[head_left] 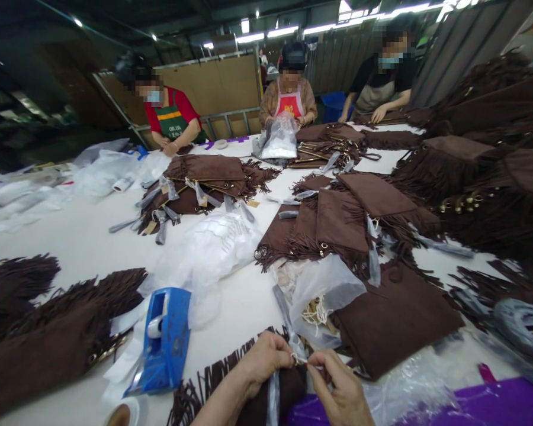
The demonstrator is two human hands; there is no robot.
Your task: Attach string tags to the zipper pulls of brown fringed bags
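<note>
A white table [93, 236] is being largely covered by brown fringed bags, the biggest heap [484, 118] being banked up along the right. Its far side is being occupied by three people: one in a green apron [175, 121], one in a red apron [288, 103] and one in a dark top [362, 80]. At the near edge, a brown fringed bag [291, 384] is being kept flat beneath the wearer's hands. Just beyond, pale strings are being held in a clear plastic bag [328, 284]; to the left, table space is being taken up by a blue tape dispenser [173, 343]. A small metal fitting [295, 358] is being pinched between thumb and fingers of the left hand [264, 361], while a thin pale strand [305, 362] beside it is being gripped by the closed fingertips of the right hand [340, 387].
</note>
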